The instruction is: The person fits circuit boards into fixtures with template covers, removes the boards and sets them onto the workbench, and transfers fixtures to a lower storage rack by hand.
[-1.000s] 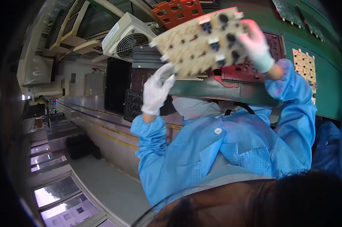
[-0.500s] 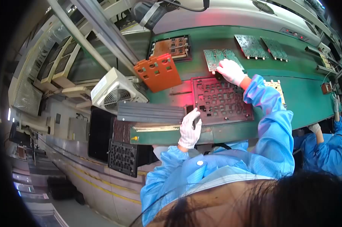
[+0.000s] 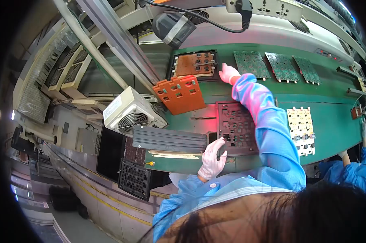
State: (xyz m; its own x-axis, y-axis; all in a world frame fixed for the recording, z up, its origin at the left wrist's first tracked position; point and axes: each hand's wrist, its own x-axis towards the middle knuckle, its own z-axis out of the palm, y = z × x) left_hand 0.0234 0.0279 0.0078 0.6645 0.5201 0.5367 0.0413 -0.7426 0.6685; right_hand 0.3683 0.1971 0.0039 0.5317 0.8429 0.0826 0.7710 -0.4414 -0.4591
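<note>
My gloved left hand (image 3: 212, 160) lies at the near left corner of a dark perforated pallet (image 3: 236, 150), its thumb and fingers apart. My gloved right hand (image 3: 229, 74) reaches to the far side, just right of a black-framed fixture (image 3: 195, 65) with a brown board in it. Nothing shows in its slightly spread fingers; whether they touch the frame I cannot tell. Just right of that hand lies a green circuit board (image 3: 251, 65), with two more boards, one in the middle (image 3: 282, 67) and one at the right (image 3: 306, 69). My right sleeve covers part of the pallet.
An orange slotted plate (image 3: 181, 95) leans left of the pallet, near a white fan unit (image 3: 130, 111). A grey ribbed bar (image 3: 170, 138) lies along the near edge. At right is a pale component board (image 3: 300, 130). A co-worker's blue sleeve (image 3: 359, 170) shows at far right.
My right hand has left the green circuit board and moved left towards the framed fixture. My left hand stays by the pallet's near left corner. The view has shifted, showing more of the bench's back.
</note>
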